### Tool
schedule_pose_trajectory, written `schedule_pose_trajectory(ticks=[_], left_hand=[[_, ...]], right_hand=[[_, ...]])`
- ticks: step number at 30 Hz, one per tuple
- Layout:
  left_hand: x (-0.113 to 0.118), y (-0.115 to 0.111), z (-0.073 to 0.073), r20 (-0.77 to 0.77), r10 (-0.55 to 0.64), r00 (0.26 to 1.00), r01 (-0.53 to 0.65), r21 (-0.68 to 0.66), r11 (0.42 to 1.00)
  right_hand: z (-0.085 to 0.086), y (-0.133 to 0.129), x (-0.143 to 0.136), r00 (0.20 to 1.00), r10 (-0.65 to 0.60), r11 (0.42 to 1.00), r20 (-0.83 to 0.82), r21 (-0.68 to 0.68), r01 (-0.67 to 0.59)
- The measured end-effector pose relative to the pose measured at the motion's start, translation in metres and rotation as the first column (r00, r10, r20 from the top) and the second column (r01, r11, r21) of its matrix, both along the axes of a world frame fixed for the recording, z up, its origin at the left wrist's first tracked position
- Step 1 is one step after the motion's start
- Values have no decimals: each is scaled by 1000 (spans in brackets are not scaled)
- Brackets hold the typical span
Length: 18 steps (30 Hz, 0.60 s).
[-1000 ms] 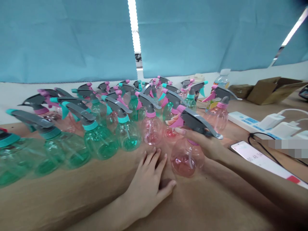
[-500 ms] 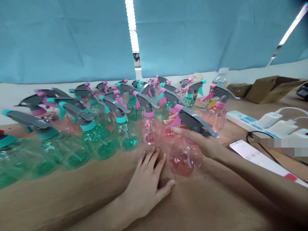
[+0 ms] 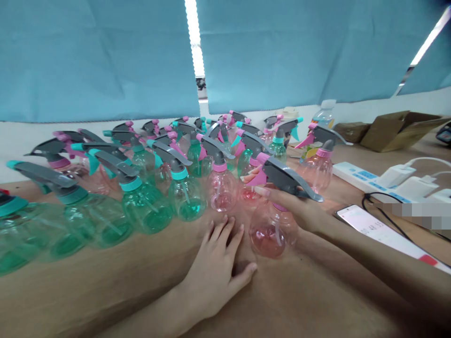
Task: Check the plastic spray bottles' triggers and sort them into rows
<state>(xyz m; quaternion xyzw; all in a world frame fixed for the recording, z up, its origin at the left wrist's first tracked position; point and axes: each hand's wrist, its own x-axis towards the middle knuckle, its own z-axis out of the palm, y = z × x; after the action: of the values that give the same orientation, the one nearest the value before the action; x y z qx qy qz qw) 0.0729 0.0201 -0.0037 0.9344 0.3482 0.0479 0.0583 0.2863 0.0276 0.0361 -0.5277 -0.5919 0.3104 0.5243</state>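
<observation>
A clear pink spray bottle [image 3: 269, 237] with a grey and pink trigger head stands upright at the front, a little pink liquid inside. My right hand [image 3: 296, 202] is closed around its neck, just under the head, with fingertips showing by the pink trigger. My left hand [image 3: 216, 267] lies flat on the brown table [image 3: 317, 300], fingers spread, to the left of that bottle and apart from it. Just beyond my left fingertips are another pink spray bottle [image 3: 221, 190] and a green spray bottle [image 3: 188, 199].
Several green and pink spray bottles [image 3: 146, 206] crowd the left and back. To the right lie a phone [image 3: 377, 230] showing a timer and a white power strip [image 3: 359, 176] with chargers. A cardboard box [image 3: 391, 131] and a clear bottle [image 3: 324, 115] stand behind; blue curtains [image 3: 105, 56] hang there.
Both hands and the held spray bottle keep their places. The whole view has shifted very slightly, and the phone's timer digits differ.
</observation>
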Motion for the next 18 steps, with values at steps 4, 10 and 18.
schedule_pose_trajectory(ticks=[4, 10, 18], left_hand=[[0, 0, 0, 16, -6, 1000, 6, 3, 1000], [-1, 0, -1, 30, -10, 1000, 10, 16, 1000], [-1, 0, -1, -10, -10, 1000, 10, 13, 1000]], right_hand=[[1, 1, -1, 1000, -17, 1000, 9, 17, 17], [9, 1, 2, 996, 18, 999, 86, 33, -21], [9, 3, 6, 993, 61, 998, 99, 26, -64]])
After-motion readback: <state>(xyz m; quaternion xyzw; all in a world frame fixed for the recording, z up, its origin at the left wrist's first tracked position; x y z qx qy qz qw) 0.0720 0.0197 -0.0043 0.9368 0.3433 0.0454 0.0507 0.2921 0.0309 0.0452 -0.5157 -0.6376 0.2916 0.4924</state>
